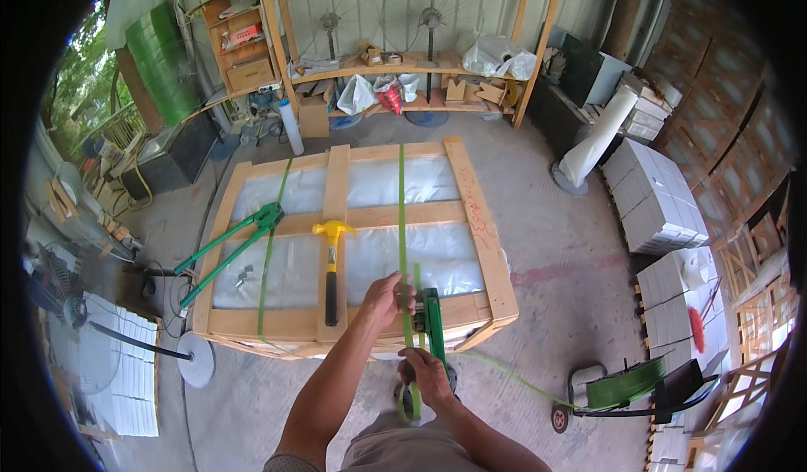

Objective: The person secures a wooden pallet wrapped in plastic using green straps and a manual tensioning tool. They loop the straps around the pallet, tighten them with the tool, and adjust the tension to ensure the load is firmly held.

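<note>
A wooden crate [338, 217] with plastic-wrapped contents stands before me. A green packing strap [402, 211] runs along its top toward me. At the crate's near edge, my left hand [386, 299] is closed on this strap beside a green strap tensioner [433, 316]. My right hand [427, 376] is closed around the strap's lower length, just below and beside the tensioner, and a loop of strap hangs under it. A yellow-headed claw hammer [331, 270] lies on the crate. To its left rests a green long-handled strapping sealer [239, 241] across a second green strap [267, 279].
A wheeled strap dispenser [626, 385] with a green coil stands at the lower right. Stacked white boxes [660, 199] line the right side. A fan [76, 311] and more white stacks [126, 388] are at the left. Wooden shelving [403, 73] stands at the back.
</note>
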Motion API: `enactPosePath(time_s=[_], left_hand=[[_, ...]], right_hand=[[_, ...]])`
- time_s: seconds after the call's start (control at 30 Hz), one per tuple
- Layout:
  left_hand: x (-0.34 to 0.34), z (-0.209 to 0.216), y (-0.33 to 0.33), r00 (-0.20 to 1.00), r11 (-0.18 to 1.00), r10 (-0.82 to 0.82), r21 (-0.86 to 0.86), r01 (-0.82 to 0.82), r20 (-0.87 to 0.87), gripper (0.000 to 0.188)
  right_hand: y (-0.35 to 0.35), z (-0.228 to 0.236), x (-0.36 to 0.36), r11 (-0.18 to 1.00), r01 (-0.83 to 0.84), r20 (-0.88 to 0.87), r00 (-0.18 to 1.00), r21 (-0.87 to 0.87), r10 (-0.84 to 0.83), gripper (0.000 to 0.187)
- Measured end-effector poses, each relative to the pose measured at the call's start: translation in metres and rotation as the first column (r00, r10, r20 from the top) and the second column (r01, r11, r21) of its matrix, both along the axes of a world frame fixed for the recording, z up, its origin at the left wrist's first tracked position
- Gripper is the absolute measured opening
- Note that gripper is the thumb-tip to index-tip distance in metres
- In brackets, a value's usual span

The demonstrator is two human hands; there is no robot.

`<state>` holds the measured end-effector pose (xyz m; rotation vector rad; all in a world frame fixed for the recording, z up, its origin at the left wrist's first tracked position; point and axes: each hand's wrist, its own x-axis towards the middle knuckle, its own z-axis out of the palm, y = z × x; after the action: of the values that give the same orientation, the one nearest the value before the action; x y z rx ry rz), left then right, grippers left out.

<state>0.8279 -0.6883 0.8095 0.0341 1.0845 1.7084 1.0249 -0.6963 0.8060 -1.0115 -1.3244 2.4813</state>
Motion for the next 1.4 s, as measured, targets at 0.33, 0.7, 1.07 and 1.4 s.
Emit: enactPosePath(time_s=[0.33, 0.7, 1.07, 1.4], left_hand=[[-0.026, -0.035, 0.026, 0.98, 0.954, 0.17, -0.232, -0.19, -0.103, 0.018], [-0.008, -0.029, 0.026, 0.943, 0.916, 0.268, -0.251, -0.313, -0.199, 0.021], [0.045, -0.058, -0.01, 0.984, 0.917, 0.167, -0.356, -0.177, -0.059, 0.025], [0.048, -0.067, -0.041, 0.988, 0.95, 0.152, -0.274, -0.15, -0.013, 0.027]], right_hand=[[0.004, -0.005, 0.054, 0.611, -0.391, 0.321, 0.92, 0.689, 0.227, 0.032], [0.033, 0.012, 0.104, 0.982, -0.072, 0.117, 0.992, 0.175, 0.052, 0.026], [0.093, -0.063, 0.071, 0.553, -0.058, 0.192, 0.964, 0.831, -0.186, 0.032], [0.092, -0.099, -0.009, 0.671, -0.503, 0.605, 0.79, 0.544, 0.102, 0.06]])
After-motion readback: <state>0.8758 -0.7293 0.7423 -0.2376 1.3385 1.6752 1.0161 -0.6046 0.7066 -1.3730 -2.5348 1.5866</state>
